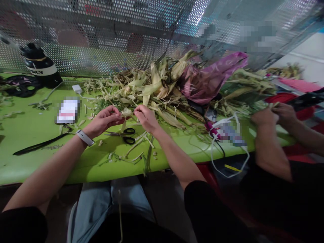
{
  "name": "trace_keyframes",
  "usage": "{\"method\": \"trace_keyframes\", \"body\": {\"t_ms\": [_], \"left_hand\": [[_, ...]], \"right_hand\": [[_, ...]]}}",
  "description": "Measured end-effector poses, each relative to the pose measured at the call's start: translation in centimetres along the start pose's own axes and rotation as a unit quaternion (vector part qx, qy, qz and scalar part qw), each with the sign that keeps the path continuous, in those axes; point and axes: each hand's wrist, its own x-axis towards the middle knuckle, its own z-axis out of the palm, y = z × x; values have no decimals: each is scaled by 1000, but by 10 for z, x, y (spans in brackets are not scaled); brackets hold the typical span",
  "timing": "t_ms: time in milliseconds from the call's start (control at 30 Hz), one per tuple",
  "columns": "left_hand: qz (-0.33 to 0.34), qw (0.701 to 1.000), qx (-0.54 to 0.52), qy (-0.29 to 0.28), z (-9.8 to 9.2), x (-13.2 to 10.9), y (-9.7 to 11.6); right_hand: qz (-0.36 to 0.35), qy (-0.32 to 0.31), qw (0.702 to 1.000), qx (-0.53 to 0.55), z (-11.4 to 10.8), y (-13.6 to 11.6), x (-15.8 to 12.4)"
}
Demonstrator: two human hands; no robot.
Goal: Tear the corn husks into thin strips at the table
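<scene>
Over the green table, my left hand (107, 117) pinches a small pale bundle of corn husk (127, 112) between thumb and fingers. My right hand (146, 118) is closed in a pinch at the bundle's other end; its fingertips partly hide what they grip. Black-handled scissors (129, 136) lie just below the hands, blades pointing left. Husk strips and scraps (136, 157) are scattered nearer the table edge. Behind my hands rises a large heap of dry corn husks (154, 84).
A phone (68, 110), black strap (42, 144) and dark bottle (42, 65) are at left. A pink plastic bag (205, 81) rests on the heap. White cables (212, 158) hang over the edge at right, beside a co-worker's hands (265, 116). Perforated metal mesh (101, 37) stands behind.
</scene>
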Motion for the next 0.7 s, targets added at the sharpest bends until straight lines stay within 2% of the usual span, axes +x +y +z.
{"method": "trace_keyframes", "body": {"t_ms": [67, 133, 233, 333, 467, 567, 700], "left_hand": [[0, 1000, -5, -7, -1, 0, 0], [5, 1000, -12, -13, -2, 0, 0], [15, 1000, -22, -17, -1, 0, 0], [19, 999, -23, -17, 0, -1, 2], [17, 999, -10, -33, 2, -3, 3], [13, 999, 4, -50, 3, -5, 4], [11, 998, 12, -65, 1, -4, 2]], "right_hand": [[6, 4, 1000, 5, 0, 1, 1], [13, -33, 999, 28, 0, 2, 2], [58, -74, 987, 133, 0, 5, 3], [146, -109, 947, 264, 1, 5, 5], [223, -199, 888, 348, 5, 2, 6], [265, -160, 871, 381, 11, -2, 5], [259, -72, 855, 443, 14, -6, 2]]}}
